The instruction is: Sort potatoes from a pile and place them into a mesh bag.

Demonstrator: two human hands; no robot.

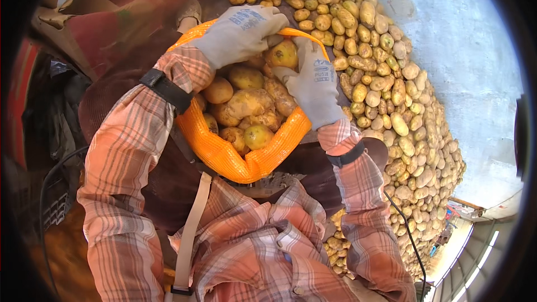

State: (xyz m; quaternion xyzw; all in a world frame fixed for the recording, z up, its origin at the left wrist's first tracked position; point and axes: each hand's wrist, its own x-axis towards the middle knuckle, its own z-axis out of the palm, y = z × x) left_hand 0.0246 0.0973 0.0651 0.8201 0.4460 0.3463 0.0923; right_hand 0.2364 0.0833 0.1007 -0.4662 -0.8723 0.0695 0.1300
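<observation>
An orange woven mesh bag point(247, 161) stands between my knees, its mouth open and its near rim folded outward. Several potatoes point(247, 102), some dusty with soil, fill the part of it I can see. My left hand point(241, 29), in a grey work glove, lies across the far rim with its fingers curled over the edge. At the right side of the mouth is my right hand point(312, 79), gloved alike. Its thumb and fingers are beside a yellow-green potato point(282, 54); whether they grip it or the rim is unclear.
A large heap of loose potatoes point(377, 71) curves from the far side down my right. Beyond it lies a pale grey surface point(457, 29). Cardboard point(79, 4) and red sacking point(100, 37) lie at the far left. A black cable point(44, 209) runs along my left side.
</observation>
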